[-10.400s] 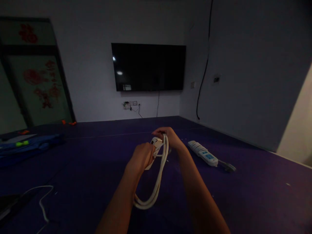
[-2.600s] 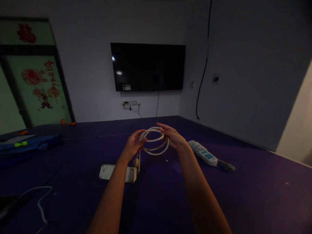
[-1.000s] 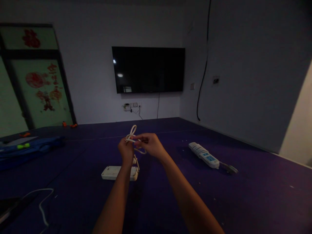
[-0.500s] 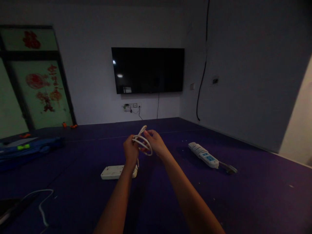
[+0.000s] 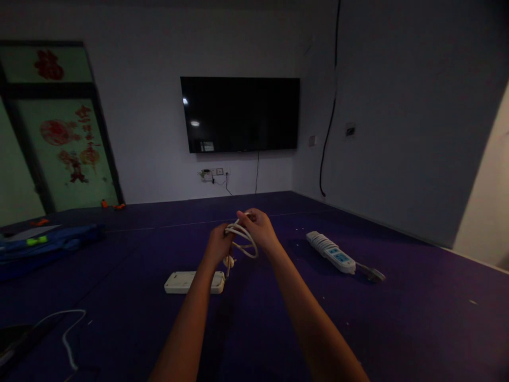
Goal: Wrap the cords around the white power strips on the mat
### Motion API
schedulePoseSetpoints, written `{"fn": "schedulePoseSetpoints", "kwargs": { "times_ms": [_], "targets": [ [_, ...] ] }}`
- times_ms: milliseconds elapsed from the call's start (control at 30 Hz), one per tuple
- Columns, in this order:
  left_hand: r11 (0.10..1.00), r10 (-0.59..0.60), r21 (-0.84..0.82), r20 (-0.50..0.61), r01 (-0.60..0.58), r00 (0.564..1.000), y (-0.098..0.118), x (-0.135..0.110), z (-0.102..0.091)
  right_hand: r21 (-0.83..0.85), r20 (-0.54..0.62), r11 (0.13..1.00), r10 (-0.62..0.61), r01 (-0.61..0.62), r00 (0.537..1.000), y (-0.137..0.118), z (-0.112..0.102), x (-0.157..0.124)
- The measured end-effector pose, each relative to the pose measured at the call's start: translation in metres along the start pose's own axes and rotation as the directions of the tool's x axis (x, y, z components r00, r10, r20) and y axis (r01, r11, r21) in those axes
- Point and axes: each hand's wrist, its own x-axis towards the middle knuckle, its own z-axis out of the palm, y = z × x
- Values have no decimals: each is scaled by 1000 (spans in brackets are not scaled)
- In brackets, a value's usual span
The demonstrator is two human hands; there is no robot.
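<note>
**Coil drawn tight between my hands**

I hold the white cord (image 5: 243,240) bunched above the purple mat (image 5: 397,318), both hands raised over its middle. My left hand (image 5: 217,246) is closed around the near side of the coil, fingers wrapped on the loops. My right hand (image 5: 258,229) has come over the top — half a second ago it sat beside the loops, now its fingers curl down across them, pinching the bundle from above. The big open ring I held a few seconds back has shrunk to a small, tight coil, so the winding looks close to finished, and what is left seems to be securing the end.

The cord drops from my left hand to its power strip (image 5: 194,281), which lies flat on the mat just below my wrists. A second power strip (image 5: 330,251) — with blue switches — rests well apart toward the mat's right side, untouched. A thin white cable (image 5: 67,331) trails near the left edge.
</note>
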Motion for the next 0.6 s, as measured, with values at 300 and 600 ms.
{"fn": "schedulePoseSetpoints", "kwargs": {
  "times_ms": [300,600],
  "targets": [
    [992,-6,124,176,-16,984,20,-7,-42,-92,-23,996,-19,17,1000,-5,-1,-2],
    [988,26,-151,58,-17,998,48,-10,-13,-128,37,989,-70,74,997,-7,2,-4]
  ]
}}
